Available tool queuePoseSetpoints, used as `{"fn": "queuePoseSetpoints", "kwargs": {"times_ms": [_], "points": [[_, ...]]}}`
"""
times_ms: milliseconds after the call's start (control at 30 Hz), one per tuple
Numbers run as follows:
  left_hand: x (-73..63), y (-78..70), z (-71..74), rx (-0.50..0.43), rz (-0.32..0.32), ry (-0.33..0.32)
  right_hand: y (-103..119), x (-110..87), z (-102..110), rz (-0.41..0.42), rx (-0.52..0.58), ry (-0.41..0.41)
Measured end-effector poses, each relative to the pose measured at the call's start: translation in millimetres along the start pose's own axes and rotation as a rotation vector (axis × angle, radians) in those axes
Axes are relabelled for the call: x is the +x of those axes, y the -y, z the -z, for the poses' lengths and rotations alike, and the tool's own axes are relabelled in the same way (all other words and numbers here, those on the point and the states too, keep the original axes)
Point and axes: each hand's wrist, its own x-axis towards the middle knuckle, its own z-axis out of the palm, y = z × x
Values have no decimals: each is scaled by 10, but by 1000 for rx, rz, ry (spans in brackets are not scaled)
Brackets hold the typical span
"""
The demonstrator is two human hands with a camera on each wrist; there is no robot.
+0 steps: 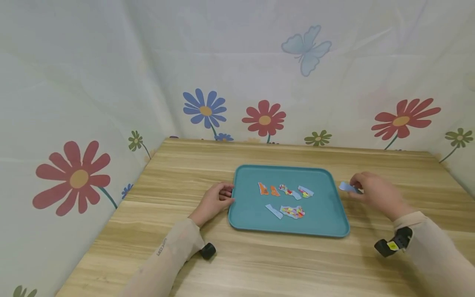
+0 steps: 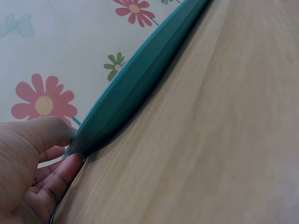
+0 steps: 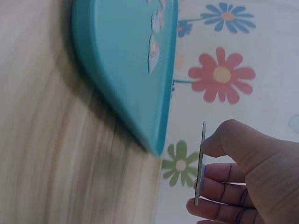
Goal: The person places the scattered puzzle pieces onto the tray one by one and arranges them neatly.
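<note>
A teal tray [image 1: 289,229] lies on the table, its left rim pinched between the thumb and fingers of my left hand [image 1: 217,199]. That grip also shows in the left wrist view, where the left hand [image 2: 37,158] meets the tray's side [image 2: 135,88]. Off the tray's right side, my right hand [image 1: 376,194] holds a light blue irregular flat piece [image 1: 348,187]. Edge-on in the right wrist view, this thin piece [image 3: 200,163] sits between thumb and fingertips. Several similar pieces lie on the tray, among them an orange piece [image 1: 263,189], a multicoloured piece [image 1: 293,212] and a narrow blue piece [image 1: 273,211].
The tray stands on a wood-grain table [image 1: 178,165]. Behind and to the left hangs a pale cloth [image 1: 237,53] printed with flowers and a butterfly. A dark wrist camera [image 1: 393,243] is strapped to the right wrist, above the table.
</note>
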Motion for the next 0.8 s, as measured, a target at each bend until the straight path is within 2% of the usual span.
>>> {"fn": "queuePoseSetpoints", "kwargs": {"times_ms": [233, 600, 800], "points": [[-7, -6, 0, -3, -3, -4, 201, -23, -14, 9, 22, 4], [7, 22, -4, -2, -19, -11, 432, -37, -167, 105, -31, -64], [6, 15, -10, -13, -15, -7, 516, -38, -228, 113, -16, -63]]}}
